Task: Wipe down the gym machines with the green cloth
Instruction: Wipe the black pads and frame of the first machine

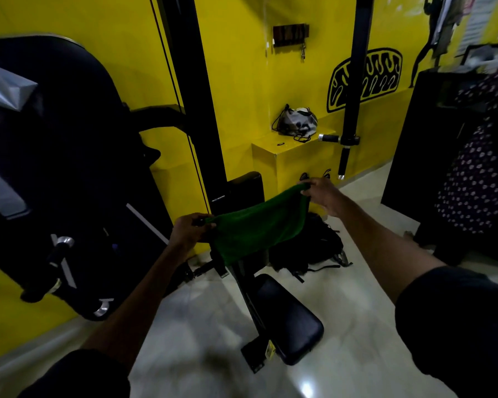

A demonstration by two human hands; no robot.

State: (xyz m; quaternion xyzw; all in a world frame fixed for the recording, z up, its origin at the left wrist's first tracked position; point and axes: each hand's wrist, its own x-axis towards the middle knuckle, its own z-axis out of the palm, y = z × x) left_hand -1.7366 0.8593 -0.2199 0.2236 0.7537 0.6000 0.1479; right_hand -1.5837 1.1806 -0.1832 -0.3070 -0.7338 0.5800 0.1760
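The green cloth (259, 228) hangs spread out in the air between my two hands. My left hand (189, 229) pinches its left corner and my right hand (324, 195) pinches its upper right corner. Below the cloth stands a black gym machine with a padded seat (288, 317) and a back pad (242, 191) on a tall black upright (202, 90). A second black machine (49, 156) with chrome parts fills the left side.
A black backpack (314, 248) lies on the pale tiled floor behind the seat. A yellow ledge (305, 156) carries a grey bag (298, 120). A black post with handles (351, 130) stands at the yellow wall. A person in dotted dark clothing (477, 168) is at the right.
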